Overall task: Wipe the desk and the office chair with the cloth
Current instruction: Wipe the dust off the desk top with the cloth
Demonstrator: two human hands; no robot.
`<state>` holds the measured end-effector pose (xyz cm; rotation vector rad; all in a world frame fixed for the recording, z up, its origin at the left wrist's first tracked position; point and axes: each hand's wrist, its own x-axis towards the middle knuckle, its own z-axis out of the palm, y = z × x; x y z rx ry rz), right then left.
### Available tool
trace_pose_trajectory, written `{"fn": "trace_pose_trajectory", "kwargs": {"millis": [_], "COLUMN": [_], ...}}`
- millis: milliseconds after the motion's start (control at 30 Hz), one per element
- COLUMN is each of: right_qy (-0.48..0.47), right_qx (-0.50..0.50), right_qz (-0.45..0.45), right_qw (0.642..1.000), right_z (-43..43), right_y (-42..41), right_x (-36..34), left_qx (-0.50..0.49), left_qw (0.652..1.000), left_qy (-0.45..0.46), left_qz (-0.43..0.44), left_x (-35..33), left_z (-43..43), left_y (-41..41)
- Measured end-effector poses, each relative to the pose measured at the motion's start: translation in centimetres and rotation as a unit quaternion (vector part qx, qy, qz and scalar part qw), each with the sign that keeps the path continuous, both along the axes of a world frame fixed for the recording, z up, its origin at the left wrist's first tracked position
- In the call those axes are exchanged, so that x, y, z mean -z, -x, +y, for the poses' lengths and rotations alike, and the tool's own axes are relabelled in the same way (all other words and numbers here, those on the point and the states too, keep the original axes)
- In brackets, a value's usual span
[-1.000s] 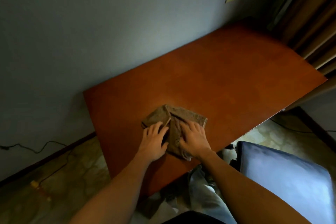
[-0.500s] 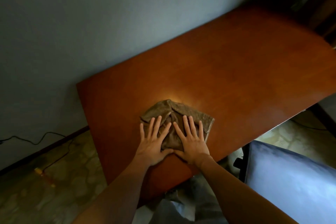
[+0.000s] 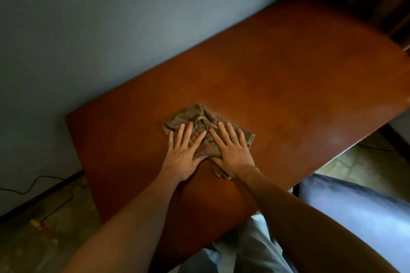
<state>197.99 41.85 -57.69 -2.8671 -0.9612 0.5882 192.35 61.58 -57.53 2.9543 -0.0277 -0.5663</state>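
Observation:
A crumpled brown cloth (image 3: 200, 117) lies on the reddish-brown wooden desk (image 3: 299, 95), near its left half. My left hand (image 3: 184, 153) presses flat on the cloth's left part with straight, spread fingers. Beside it, my right hand (image 3: 233, 150) presses flat on the cloth's right part, fingers also straight. The two hands nearly touch at the thumbs. The blue office chair (image 3: 359, 217) shows its padded seat at the lower right, beside the desk's near edge.
A grey wall (image 3: 111, 29) runs along the desk's far side. Dark cables (image 3: 33, 186) trail on the patterned floor at the left, near a small yellow item (image 3: 36, 224). Dark wooden slats (image 3: 395, 6) stand at the top right. My light trousers (image 3: 244, 250) are below the desk edge.
Both hands went from curled on the cloth to flat with spread fingers, and they have pushed the cloth a little further away across the desk.

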Motion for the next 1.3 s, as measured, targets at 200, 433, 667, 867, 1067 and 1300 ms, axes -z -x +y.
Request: {"fn": "trace_pose_trajectory", "kwargs": {"millis": [200,433,667,867,1067,1300], "right_qy": [0.011,-0.012,-0.002,-0.009,-0.017,-0.021], "right_qx": [-0.007,-0.099,-0.172,-0.162,-0.143,-0.135], "right_qz": [0.006,-0.019,0.002,0.002,-0.013,-0.019], "right_qw": [1.0,0.995,0.985,0.987,0.989,0.99], "right_z": [-1.2,-0.9,3.9,8.8,13.7,20.6], "right_y": [-4.6,-8.3,-9.3,-8.3,-8.6,-11.9], "right_x": [-0.5,1.2,1.1,1.2,1.3,1.3], "left_qx": [-0.002,-0.018,-0.104,-0.122,-0.123,-0.149], "left_qw": [1.0,0.999,0.994,0.992,0.991,0.987], "left_qy": [-0.009,-0.02,-0.028,-0.033,-0.027,-0.03], "left_qz": [0.022,-0.021,0.002,-0.011,-0.034,-0.05], "left_x": [-0.4,0.4,0.1,0.5,0.7,1.2], "left_z": [-1.7,-2.0,1.0,5.2,10.0,16.6], "left_y": [-4.6,-5.8,-4.3,-3.1,-3.9,-7.2]}}
